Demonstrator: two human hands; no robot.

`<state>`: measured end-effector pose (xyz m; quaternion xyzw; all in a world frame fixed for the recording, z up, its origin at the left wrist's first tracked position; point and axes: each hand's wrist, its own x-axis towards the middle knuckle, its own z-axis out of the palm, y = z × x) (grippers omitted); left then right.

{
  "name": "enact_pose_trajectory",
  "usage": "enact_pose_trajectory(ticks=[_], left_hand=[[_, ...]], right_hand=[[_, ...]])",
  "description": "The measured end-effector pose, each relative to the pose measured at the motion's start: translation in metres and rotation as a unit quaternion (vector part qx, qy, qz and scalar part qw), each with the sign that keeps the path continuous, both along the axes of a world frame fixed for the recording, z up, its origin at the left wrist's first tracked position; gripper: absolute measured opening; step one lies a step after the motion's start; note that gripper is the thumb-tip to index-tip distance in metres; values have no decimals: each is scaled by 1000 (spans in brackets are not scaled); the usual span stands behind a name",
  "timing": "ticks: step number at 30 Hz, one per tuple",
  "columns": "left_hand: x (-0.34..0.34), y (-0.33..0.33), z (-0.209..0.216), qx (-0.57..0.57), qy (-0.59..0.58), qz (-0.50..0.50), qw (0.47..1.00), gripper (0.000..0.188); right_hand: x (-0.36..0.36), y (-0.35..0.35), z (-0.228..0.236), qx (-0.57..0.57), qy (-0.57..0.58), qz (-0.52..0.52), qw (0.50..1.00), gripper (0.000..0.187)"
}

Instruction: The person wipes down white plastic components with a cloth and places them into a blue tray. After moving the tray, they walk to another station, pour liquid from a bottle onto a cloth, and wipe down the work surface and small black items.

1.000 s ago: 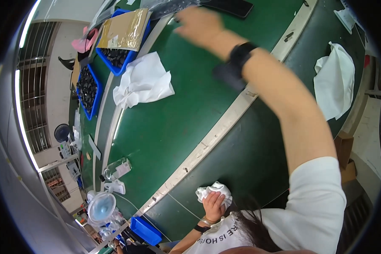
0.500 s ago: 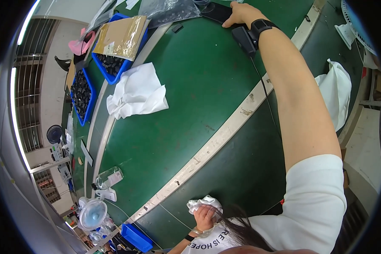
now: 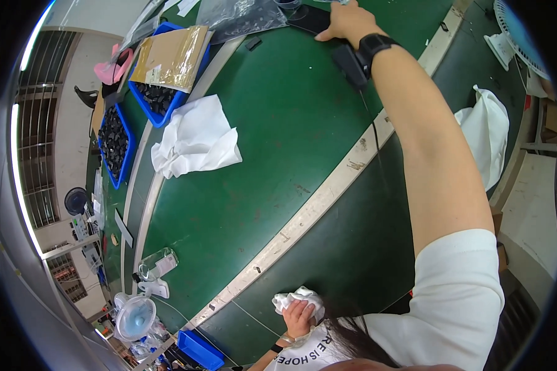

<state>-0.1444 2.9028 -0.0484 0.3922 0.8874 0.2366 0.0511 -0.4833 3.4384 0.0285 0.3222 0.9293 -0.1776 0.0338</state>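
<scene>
Green desk point(image 3: 260, 185) in a workshop. Right hand point(image 3: 346, 21) reaches far across, fingers laid flat on a dark flat device point(image 3: 309, 20): looks stiff, smooth, likely slippery; take by the edges. Left hand point(image 3: 298, 315) near the body, fingers closed on a soft crumpled white cloth point(image 3: 291, 299).

Flat black rectangular slab point(image 3: 309, 20), dark and matte, lying on the green bench point(image 3: 278, 154) at its far edge, near the top of the view, partly covered by the right hand point(image 3: 348, 21) resting on its right end; left corner just beside a clear crinkled plastic bag point(image 3: 244, 15). Crumpled white cloth wad point(image 3: 296, 298), bunched under the fingers of the left hand point(image 3: 298, 315), pressed against the bench's near dark-green edge.
</scene>
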Motion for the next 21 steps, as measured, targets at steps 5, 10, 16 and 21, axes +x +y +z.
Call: enact_pose_trajectory(ticks=[5, 10, 16, 21], left_hand=[[2, -2, -3, 2, 11, -6, 1000, 43], [5, 2, 3, -14, -16, 9, 1000, 43], [3, 2, 5, 5, -20, 15, 1000, 43], [-2, 9, 14, -2, -21, -11, 1000, 45]], right_hand=[[39, -61, -64, 28, 318, 94, 943, 36], [159, -199, -67, -652, 257, 10, 714, 20], [211, -225, -56, -688, 285, -211, 633, 16], [197, -217, -43, -690, 239, -141, 669, 23]])
